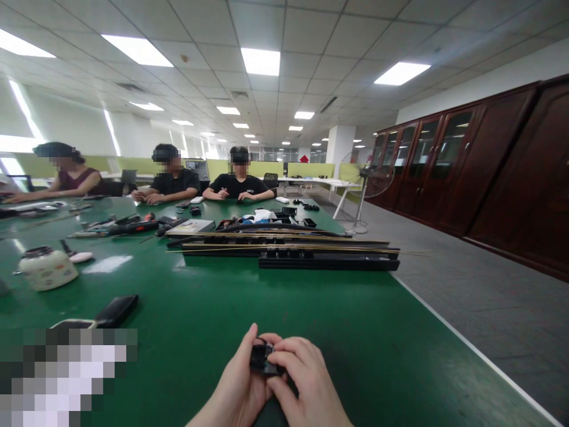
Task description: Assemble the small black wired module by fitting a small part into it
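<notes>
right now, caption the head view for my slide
Left hand holding a small black part, right hand touching it, at a green table with long black rails lying beyond.

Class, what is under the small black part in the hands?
The left hand cradles the small black part from below. The part itself and the right hand cover some of that palm from view.
</notes>
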A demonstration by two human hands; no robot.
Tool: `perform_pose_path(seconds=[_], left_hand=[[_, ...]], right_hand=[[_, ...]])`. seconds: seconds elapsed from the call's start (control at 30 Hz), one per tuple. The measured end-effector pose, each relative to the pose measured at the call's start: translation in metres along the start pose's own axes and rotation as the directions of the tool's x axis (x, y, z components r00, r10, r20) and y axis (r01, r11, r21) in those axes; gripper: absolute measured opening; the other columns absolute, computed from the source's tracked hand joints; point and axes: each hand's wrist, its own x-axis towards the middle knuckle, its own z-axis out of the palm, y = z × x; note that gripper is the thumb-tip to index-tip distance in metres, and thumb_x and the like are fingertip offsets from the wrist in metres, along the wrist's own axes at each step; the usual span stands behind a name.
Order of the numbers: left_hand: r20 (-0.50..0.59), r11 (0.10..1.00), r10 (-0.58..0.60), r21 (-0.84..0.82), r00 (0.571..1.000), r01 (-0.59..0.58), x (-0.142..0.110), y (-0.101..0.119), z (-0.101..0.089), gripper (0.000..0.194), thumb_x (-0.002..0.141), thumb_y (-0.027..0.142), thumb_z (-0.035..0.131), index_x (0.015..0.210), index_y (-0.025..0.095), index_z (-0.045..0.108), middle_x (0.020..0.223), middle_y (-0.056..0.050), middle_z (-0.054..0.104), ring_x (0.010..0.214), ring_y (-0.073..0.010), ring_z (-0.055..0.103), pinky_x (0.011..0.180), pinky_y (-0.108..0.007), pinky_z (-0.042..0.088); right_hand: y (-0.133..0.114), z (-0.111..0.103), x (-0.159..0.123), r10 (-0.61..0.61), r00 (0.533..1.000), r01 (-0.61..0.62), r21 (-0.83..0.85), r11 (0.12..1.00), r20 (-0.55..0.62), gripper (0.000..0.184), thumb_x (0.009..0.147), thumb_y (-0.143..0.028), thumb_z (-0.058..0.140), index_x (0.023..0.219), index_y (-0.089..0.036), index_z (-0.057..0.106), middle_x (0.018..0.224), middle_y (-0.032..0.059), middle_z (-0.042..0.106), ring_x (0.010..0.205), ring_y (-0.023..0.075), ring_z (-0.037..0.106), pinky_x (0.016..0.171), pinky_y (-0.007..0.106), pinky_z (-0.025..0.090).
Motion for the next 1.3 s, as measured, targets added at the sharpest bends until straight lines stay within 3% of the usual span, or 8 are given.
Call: perform_pose_path(seconds=[0.1,0.3,0.5,0.77,1.03,1.3], left_hand=[[0.0,1.0,0.029,0.006,1.0,-0.029,-0.001,0.001,0.0,0.022,0.077,0.032,0.05,0.068,0.013,0.055,0.072,-0.004,0.057,0.061,-0.0123,0.054,0.061,-0.027,0.043],[0.044,0.998,-0.064,-0.012,0.997,0.064,-0.002,0.005,0.0,0.026,0.078,0.035,0.047,0.072,0.011,0.057,0.072,-0.006,0.059,0.059,-0.0133,0.054,0.057,-0.027,0.042],[0.046,0.997,-0.067,0.051,0.997,0.065,-0.003,0.007,-0.002,0.029,0.077,0.037,0.047,0.077,0.01,0.059,0.071,-0.007,0.061,0.057,-0.0143,0.055,0.057,-0.029,0.044],[0.036,0.996,-0.07,0.066,0.997,0.068,-0.004,0.009,-0.003,0.03,0.076,0.037,0.047,0.078,0.01,0.06,0.07,-0.006,0.062,0.056,-0.0145,0.055,0.053,-0.028,0.045],[0.135,0.99,-0.138,0.043,0.981,0.133,-0.001,0.013,-0.01,0.027,0.076,0.033,0.046,0.082,0.011,0.061,0.076,-0.009,0.063,0.065,-0.0177,0.058,0.064,-0.03,0.044],[0.192,0.981,-0.196,0.046,0.962,0.19,-0.004,0.014,-0.007,0.034,0.077,0.043,0.045,0.086,0.014,0.06,0.078,-0.009,0.065,0.064,-0.0183,0.06,0.065,-0.028,0.042]], right_hand=[[-0.001,0.0,-0.001,-0.001,1.0,0.002,-0.028,1.0,0.004,0.028,0.067,-0.011,0.06,0.09,-0.026,0.059,0.102,0.0019,0.06,0.099,0.0206,0.051,0.086,0.036,0.041],[0.003,-0.002,-0.001,-0.022,0.999,0.023,-0.019,1.0,0.026,0.036,0.067,-0.014,0.061,0.098,-0.031,0.059,0.107,0.0017,0.059,0.101,0.0217,0.051,0.088,0.038,0.041],[0.003,0.0,-0.002,0.004,1.0,-0.002,0.104,0.995,-0.017,0.044,0.069,-0.014,0.056,0.111,-0.028,0.048,0.108,0.0033,0.059,0.099,0.0202,0.053,0.087,0.035,0.042],[0.001,0.002,-0.003,0.033,0.999,-0.027,0.141,0.99,-0.041,0.045,0.065,-0.01,0.057,0.106,-0.025,0.049,0.102,0.0037,0.061,0.095,0.0201,0.055,0.083,0.035,0.044],[0.003,0.001,-0.004,0.054,0.998,-0.047,0.142,0.989,-0.044,0.043,0.068,-0.011,0.054,0.108,-0.026,0.049,0.105,0.0037,0.06,0.097,0.0196,0.054,0.085,0.034,0.044],[0.007,0.002,-0.004,0.117,0.992,-0.107,0.207,0.973,-0.037,0.046,0.069,-0.01,0.053,0.111,-0.026,0.047,0.111,0.003,0.058,0.102,0.0194,0.052,0.088,0.035,0.043]])
